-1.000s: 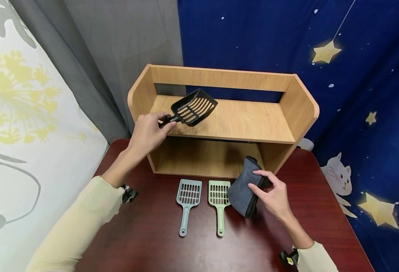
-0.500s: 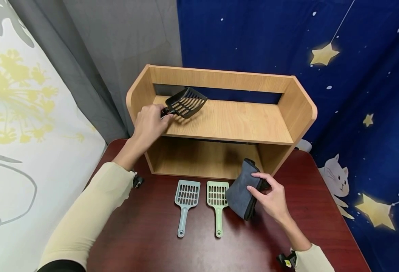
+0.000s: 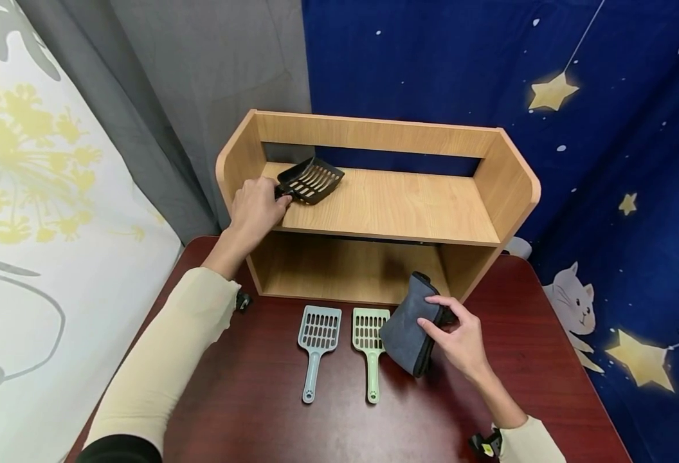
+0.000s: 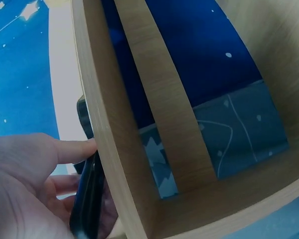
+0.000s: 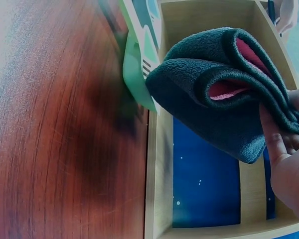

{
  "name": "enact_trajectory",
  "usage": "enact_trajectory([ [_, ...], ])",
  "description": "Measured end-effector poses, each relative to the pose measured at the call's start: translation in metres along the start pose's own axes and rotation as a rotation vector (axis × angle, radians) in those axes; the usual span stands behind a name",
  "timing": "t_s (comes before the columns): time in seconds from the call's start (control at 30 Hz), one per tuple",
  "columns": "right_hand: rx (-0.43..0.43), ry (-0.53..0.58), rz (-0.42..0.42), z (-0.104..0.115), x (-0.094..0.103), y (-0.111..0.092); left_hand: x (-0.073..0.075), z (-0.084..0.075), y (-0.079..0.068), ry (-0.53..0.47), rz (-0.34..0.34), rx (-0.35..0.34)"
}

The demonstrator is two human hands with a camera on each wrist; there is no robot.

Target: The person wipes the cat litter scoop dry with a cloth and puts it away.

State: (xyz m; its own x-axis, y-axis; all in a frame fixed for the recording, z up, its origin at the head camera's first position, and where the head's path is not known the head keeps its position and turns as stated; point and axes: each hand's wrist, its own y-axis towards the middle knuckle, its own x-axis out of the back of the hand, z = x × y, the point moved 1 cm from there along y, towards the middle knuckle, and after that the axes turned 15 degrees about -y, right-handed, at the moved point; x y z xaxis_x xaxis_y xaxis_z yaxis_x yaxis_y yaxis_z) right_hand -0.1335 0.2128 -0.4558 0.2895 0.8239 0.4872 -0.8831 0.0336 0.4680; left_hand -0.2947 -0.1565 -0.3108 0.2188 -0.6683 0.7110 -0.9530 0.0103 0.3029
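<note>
A black slotted litter scoop (image 3: pixel 307 182) is in my left hand (image 3: pixel 255 209), which grips its handle over the left part of the upper shelf (image 3: pixel 409 202). In the left wrist view the thumb lies along the dark handle (image 4: pixel 89 196), close to the shelf unit's edge. My right hand (image 3: pixel 460 337) pinches a folded grey cloth (image 3: pixel 409 328) between thumb and fingers; pink shows inside its folds in the right wrist view. A pale green scoop (image 3: pixel 372 360) lies just left of the cloth, which overlaps its corner. Farther left lies a blue-grey scoop (image 3: pixel 314 360).
The two-tier wooden shelf unit (image 3: pixel 519 173) stands at the back of the dark red table (image 3: pixel 247 399), with upright side panels and a rear rail. Behind it hang grey (image 3: pixel 218 64) and blue star-patterned (image 3: pixel 432 58) curtains. A white patterned cloth (image 3: pixel 38 276) hangs at the left.
My left hand has carried the black scoop left and lower, and its pan lies flatter over the upper shelf. The cloth in my right hand has shifted only slightly.
</note>
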Motion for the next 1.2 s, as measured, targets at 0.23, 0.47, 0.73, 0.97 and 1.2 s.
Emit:
enact_trajectory([
  [0.23,-0.002,0.023,0.005,-0.001,-0.001,0.001,-0.003,-0.004,0.005,0.064,0.023,0.008],
  [0.47,0.004,0.022,0.001,-0.002,-0.002,0.002,-0.009,-0.003,0.013,0.085,0.002,0.04],
  [0.73,-0.003,0.025,-0.002,-0.002,-0.002,0.001,-0.017,0.006,0.019,0.05,-0.039,0.059],
  [0.97,-0.023,0.019,0.008,-0.001,0.003,0.002,-0.015,0.008,0.015,0.04,-0.035,0.082],
  [1.2,-0.011,0.012,0.026,-0.005,0.008,0.009,-0.01,-0.001,0.003,0.095,-0.086,-0.011],
])
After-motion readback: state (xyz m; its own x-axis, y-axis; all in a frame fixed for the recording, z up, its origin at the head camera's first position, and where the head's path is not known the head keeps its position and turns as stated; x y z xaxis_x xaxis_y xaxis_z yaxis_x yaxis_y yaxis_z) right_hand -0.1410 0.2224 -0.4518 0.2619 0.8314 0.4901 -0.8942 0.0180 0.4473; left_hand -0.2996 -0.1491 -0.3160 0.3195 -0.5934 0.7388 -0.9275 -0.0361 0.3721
